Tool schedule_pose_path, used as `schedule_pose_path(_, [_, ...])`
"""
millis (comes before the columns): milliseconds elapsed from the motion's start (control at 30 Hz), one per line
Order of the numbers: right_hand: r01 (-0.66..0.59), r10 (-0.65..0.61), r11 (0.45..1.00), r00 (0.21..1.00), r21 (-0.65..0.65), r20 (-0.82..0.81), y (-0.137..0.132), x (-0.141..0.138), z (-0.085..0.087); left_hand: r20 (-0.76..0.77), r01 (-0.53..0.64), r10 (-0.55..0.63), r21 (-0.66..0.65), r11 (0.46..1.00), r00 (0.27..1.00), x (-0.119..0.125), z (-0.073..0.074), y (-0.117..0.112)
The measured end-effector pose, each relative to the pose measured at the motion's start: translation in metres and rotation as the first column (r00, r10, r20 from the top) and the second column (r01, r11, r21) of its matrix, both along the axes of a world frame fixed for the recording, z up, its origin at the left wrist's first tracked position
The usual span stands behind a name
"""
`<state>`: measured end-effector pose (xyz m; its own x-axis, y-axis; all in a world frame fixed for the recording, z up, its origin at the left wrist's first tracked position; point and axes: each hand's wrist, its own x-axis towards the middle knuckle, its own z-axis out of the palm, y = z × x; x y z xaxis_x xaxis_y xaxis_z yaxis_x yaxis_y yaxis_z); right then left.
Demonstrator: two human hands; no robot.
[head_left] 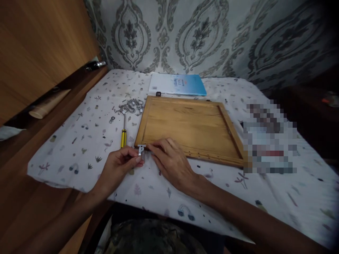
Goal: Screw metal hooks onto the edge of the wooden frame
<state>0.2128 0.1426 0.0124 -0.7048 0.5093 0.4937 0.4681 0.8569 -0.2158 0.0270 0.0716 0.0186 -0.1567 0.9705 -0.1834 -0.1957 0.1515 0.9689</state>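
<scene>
A wooden framed panel (182, 121) lies on the cloth-covered table in front of me. At its near left corner, my left hand (120, 164) pinches a small silver metal hinge (140, 152) between thumb and fingertips. The hinge's flat plate meets the panel's edge there. My right hand (173, 165) rests at the near edge just right of the hinge, fingers stretched out and thumb apart from them. Beyond my left hand lies a screwdriver (123, 137) with a yellow and black handle. Its shaft points to a pile of metal hinges (131, 106).
A blue and white book (177, 84) lies behind the panel, before a patterned wall. On the left stands a wooden cabinet (45, 46) with a rolled paper (49, 104) on its ledge. A blurred-out patch covers something at the right.
</scene>
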Motion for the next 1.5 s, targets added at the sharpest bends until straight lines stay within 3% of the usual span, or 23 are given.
schedule_pose_path(167, [-0.012, 0.013, 0.998, 1.000, 0.057, -0.016, 0.004, 0.002, -0.007, -0.066, 0.063, -0.062, 0.011, 0.998, 0.996, 0.000, 0.002, 0.005])
schedule_pose_path(367, [-0.013, 0.013, 0.999, 1.000, 0.032, -0.002, 0.000, 0.004, -0.007, -0.146, 0.083, -0.082, -0.005, 0.997, 0.986, 0.001, 0.003, 0.008])
schedule_pose_path(533, [-0.056, 0.054, 0.998, 0.998, -0.042, -0.038, 0.011, 0.002, 0.007, -0.199, 0.092, -0.088, 0.014, 0.996, 0.976, 0.002, 0.004, 0.009])
schedule_pose_path(633, [-0.188, 0.196, 0.977, 0.978, -0.100, 0.078, 0.037, -0.019, 0.027, -0.185, 0.094, -0.090, 0.012, 0.996, 0.979, 0.003, 0.002, 0.010])
schedule_pose_path(733, [-0.371, 0.385, 0.923, 0.891, -0.103, 0.240, 0.065, -0.054, 0.042, -0.151, 0.075, -0.074, 0.000, 0.997, 0.986, 0.004, -0.001, 0.010])
schedule_pose_path(867, [-0.565, 0.566, 0.819, 0.772, -0.097, 0.290, 0.087, -0.094, 0.038, -0.140, 0.064, -0.061, 0.013, 0.998, 0.988, 0.004, -0.004, 0.010])
schedule_pose_path(1000, [-0.602, 0.614, 0.788, 0.754, -0.128, 0.232, 0.094, -0.109, 0.030, -0.127, 0.075, -0.074, 0.002, 0.997, 0.989, 0.003, -0.003, 0.010])
schedule_pose_path(1133, [-0.538, 0.553, 0.831, 0.827, -0.144, 0.098, 0.090, -0.100, 0.041, -0.139, 0.068, -0.067, 0.000, 0.998, 0.988, 0.003, -0.001, 0.010])
schedule_pose_path(1233, [-0.351, 0.296, 0.906, 0.925, -0.238, -0.237, 0.083, -0.077, 0.049, -0.154, 0.069, -0.068, 0.000, 0.998, 0.986, 0.003, 0.000, 0.009])
schedule_pose_path(1267, [-0.309, 0.217, 0.912, 0.922, -0.270, -0.321, 0.079, -0.067, 0.050, -0.158, 0.073, -0.072, 0.000, 0.997, 0.985, 0.003, 0.000, 0.009])
schedule_pose_path(1333, [-0.329, 0.062, 0.849, 0.839, -0.414, -0.540, 0.070, -0.047, 0.049, -0.155, 0.082, -0.081, 0.001, 0.997, 0.985, 0.003, 0.001, 0.009])
schedule_pose_path(1400, [-0.338, -0.035, 0.808, 0.791, -0.483, -0.611, 0.059, -0.028, 0.045, -0.148, 0.080, -0.080, -0.002, 0.997, 0.986, 0.003, 0.001, 0.009])
schedule_pose_path(1500, [-0.307, -0.107, 0.816, 0.753, -0.490, -0.650, 0.041, -0.012, 0.037, -0.154, 0.077, -0.078, -0.007, 0.997, 0.985, 0.002, 0.001, 0.008])
